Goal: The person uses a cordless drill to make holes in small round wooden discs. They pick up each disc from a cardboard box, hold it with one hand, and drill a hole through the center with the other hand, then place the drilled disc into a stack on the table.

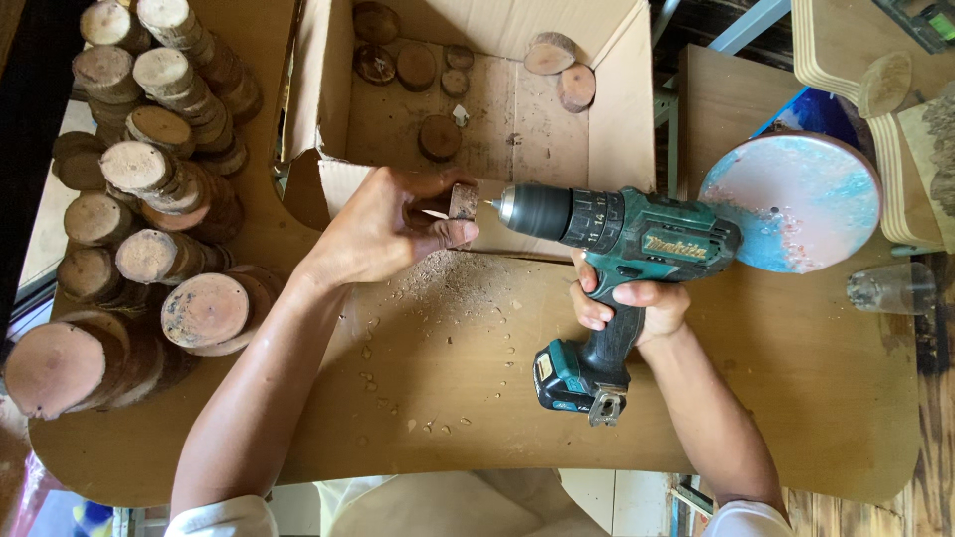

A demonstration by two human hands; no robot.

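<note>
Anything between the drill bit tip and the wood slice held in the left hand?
Nothing visible. The cordless drill in the right hand points its bit straight at the edge of the small wood slice pinched by the left hand; only a small open gap remains.

Stacked wood slices [149, 199] sit left on the table [796, 398], cardboard box [617, 119] behind the drill [617, 239], round disc [796, 199] right.

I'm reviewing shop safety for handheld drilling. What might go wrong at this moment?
The left hand pinches a small wood slice with the drill bit aimed straight at it, so a slip could likely hit the fingers. Nothing clamps the slice; it may spin. Wood chips litter the table.
</note>
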